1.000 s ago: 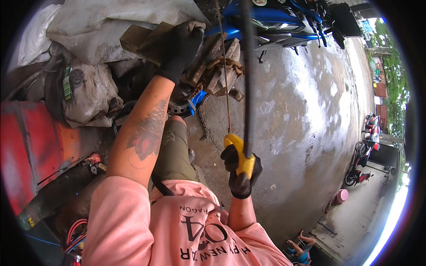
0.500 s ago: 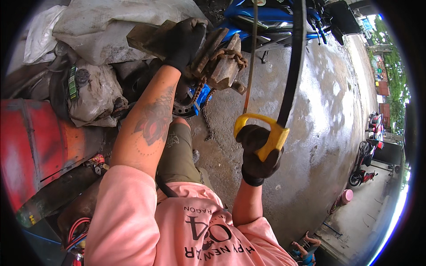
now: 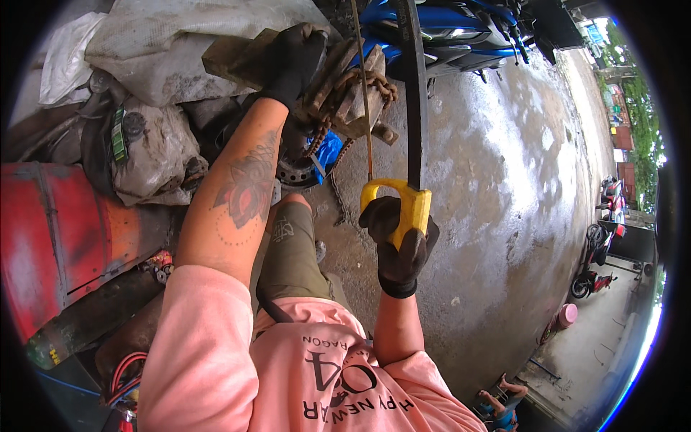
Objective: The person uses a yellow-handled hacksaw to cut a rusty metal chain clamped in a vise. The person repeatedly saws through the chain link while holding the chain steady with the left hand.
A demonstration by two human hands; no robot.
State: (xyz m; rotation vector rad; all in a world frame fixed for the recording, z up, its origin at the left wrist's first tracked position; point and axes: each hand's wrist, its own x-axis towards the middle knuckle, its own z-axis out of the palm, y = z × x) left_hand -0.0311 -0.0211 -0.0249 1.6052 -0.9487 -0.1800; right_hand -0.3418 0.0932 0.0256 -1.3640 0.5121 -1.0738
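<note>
My right hand (image 3: 401,241), in a black glove, is wrapped round the yellow handle of a hacksaw (image 3: 414,209). The hacksaw's black frame points away from me, and its thin blade passes over the rusty vise (image 3: 358,108). From this angle I cannot tell whether the blade touches metal. A rusty chain (image 3: 381,88) loops round the vise jaws and hangs below them. My left hand (image 3: 294,63), also black-gloved, is closed over a brown block (image 3: 236,59) beside the vise. Its palm hides where block and vise meet.
Dusty sacks (image 3: 180,50) and a red-orange metal body (image 3: 79,230) line my left, above a dark green cylinder (image 3: 93,317). A blue motorcycle (image 3: 446,32) stands ahead. Damp concrete floor (image 3: 497,194) spreads right, toward a pink bucket (image 3: 567,315). Another person (image 3: 504,407) is at lower right.
My right hand has carried the hacksaw leftward, so its blade, formerly to the right of the vise, now crosses over it. My left hand has barely shifted.
</note>
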